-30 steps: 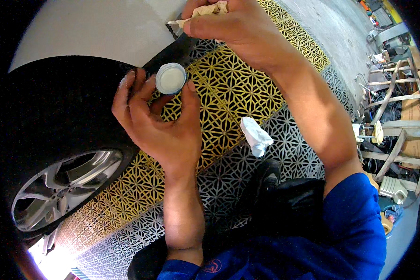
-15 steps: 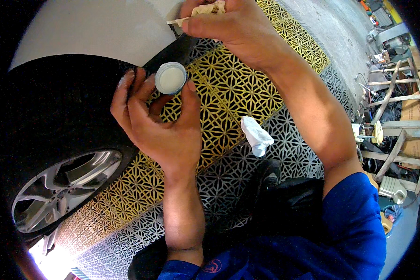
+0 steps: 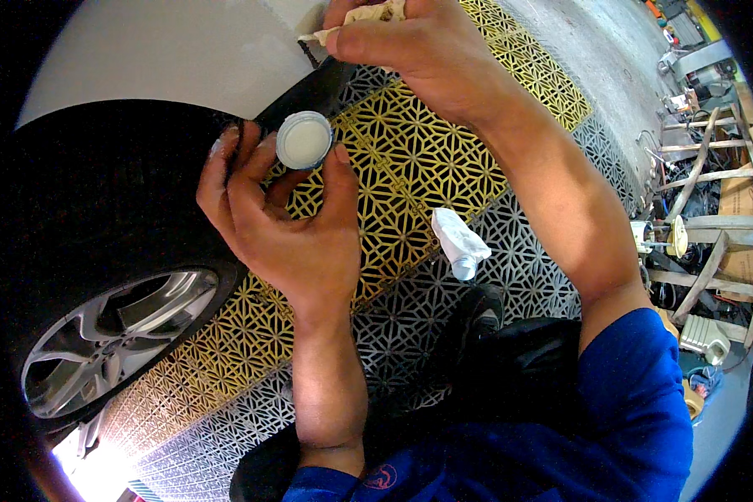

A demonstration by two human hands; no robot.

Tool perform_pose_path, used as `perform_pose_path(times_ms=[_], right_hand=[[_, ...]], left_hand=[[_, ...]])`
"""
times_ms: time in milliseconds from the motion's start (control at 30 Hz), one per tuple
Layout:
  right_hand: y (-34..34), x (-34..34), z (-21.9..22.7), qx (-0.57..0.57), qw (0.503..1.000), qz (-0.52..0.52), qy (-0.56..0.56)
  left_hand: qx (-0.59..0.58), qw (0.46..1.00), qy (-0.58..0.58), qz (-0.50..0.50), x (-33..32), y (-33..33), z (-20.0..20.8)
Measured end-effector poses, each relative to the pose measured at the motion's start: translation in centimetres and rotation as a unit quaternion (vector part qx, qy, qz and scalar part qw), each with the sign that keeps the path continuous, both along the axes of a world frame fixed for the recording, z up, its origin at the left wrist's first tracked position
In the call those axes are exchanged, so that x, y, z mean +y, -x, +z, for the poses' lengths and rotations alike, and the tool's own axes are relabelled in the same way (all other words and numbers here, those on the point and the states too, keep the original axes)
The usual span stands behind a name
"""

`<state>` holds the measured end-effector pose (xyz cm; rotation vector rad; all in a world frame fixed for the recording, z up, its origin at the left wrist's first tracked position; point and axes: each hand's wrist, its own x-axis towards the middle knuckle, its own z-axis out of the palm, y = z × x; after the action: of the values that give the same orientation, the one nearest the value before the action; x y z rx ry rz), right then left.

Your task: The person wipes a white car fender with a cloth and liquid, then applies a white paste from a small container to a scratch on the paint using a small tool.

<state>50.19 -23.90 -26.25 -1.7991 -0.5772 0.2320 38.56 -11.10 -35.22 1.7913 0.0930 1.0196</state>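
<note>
My left hand [image 3: 280, 213] pinches a small round cap [image 3: 304, 140] between thumb and fingers. The cap's pale inside faces up; whether it holds anything I cannot tell. Up at the top edge, my right hand [image 3: 406, 46] grips a crumpled cream cloth [image 3: 375, 15], pressed near the lower edge of a light grey car body panel [image 3: 192, 50]. A corner of the cloth sticks out leftward against the panel. The far fingers of this hand are partly cut off by the frame.
A car wheel [image 3: 117, 343] sits lower left under the dark wheel arch. A white squeeze tube [image 3: 460, 243] lies on the yellow and grey grid floor tiles [image 3: 427, 167], near my shoe [image 3: 481, 309]. Along the right stands a wooden rack [image 3: 711, 222] with assorted parts.
Almost nothing differs. The cap in my left hand has shifted very slightly left, and my right hand with the cloth stays at the panel.
</note>
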Motion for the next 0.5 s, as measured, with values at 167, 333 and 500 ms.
perform_pose_path(times_ms=[167, 333, 500], right_hand=[[-0.27, 0.03, -0.79, -0.014, 1.0, 0.001, -0.024], [-0.2, 0.02, -0.64, -0.017, 1.0, 0.008, -0.007], [-0.25, -0.16, -0.85, -0.011, 0.999, 0.029, -0.041]], left_hand=[[-0.004, 1.0, -0.003, -0.001, 0.09, -0.03, -0.09], [-0.002, 1.0, -0.009, -0.004, 0.09, 0.04, 0.11], [-0.01, 1.0, -0.02, -0.004, 0.23, 0.02, -0.14]])
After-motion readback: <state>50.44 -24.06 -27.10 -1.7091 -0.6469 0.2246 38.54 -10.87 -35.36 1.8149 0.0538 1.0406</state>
